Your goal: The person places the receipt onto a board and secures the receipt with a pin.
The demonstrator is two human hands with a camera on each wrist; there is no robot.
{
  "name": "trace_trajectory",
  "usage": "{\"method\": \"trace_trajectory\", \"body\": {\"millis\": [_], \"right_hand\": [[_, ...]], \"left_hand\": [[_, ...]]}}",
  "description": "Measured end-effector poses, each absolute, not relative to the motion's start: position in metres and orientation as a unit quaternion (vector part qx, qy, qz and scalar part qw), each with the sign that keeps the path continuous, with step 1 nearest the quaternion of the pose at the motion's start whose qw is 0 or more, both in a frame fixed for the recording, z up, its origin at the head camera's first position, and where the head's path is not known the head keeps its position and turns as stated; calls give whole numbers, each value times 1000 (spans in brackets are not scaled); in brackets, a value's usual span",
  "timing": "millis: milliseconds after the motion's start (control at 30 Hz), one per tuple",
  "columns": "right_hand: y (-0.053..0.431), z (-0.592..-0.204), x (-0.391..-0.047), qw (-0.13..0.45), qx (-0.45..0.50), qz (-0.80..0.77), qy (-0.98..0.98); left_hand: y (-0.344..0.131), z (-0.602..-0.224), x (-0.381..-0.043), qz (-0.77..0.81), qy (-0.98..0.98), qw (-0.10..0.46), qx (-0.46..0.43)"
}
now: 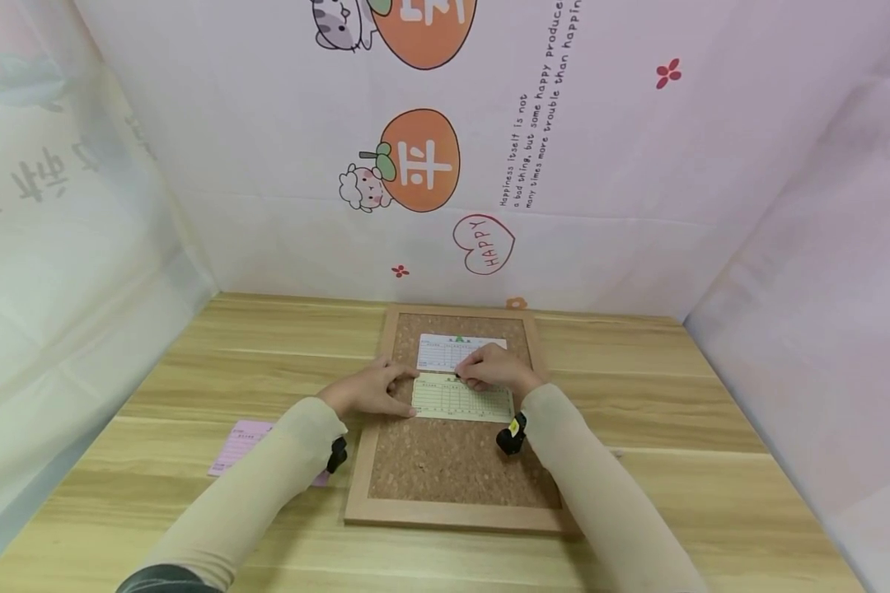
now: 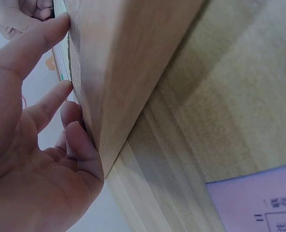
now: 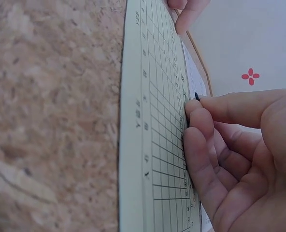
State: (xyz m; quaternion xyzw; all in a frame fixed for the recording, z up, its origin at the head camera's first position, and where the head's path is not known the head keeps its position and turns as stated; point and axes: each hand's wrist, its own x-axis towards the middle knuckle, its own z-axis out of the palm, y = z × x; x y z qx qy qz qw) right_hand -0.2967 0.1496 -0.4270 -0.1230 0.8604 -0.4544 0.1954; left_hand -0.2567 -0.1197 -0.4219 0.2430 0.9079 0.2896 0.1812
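A pale yellow printed form [image 1: 460, 402] lies across the wood-framed corkboard [image 1: 452, 465], just below a white printed form [image 1: 433, 354] that has something green at its top edge. My left hand [image 1: 367, 389] spreads its thumb and index finger onto the yellow form's left corners; its other fingers bend by the frame. Over the yellow form's top edge, my right hand [image 1: 498, 368] pinches a small black pin [image 3: 197, 96] between thumb and index finger. The pin's point is hidden, so I cannot tell whether it is in the cork.
A pink printed form [image 1: 237, 445] lies on the wooden table [image 1: 282, 338] left of the board, partly under my left forearm. Behind the table hangs a printed white cloth [image 1: 601, 247], with more cloth along both sides.
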Motion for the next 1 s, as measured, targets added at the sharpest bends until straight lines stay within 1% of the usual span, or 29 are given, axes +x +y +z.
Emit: {"method": "trace_trajectory", "body": {"millis": [567,1000], "right_hand": [[150,-427,-297,192,-135,-445,864],[146,-428,-294,192,-109,-452,864]], "left_hand": [[-120,-422,-258,285,909,180,243],[-119,-421,-257,286,911,184,234]]}}
